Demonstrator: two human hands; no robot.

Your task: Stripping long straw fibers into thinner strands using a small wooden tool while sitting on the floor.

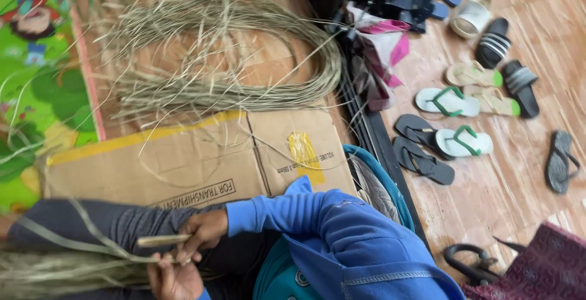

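Right hand [204, 231] pinching wooden stick [162, 240]; left hand [174, 278] gripping grass strands [67, 263] below flattened carton [183, 162]. Risk: dry strands snapping if bent sharply.

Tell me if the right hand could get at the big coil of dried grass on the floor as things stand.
Probably not without letting go and leaning forward. The right hand grips a flat stick by the lap, and the flattened cardboard box lies between it and the coil of dried grass.

Both hands meet low, right hand [204, 231] above left hand [174, 278], fingers curled.
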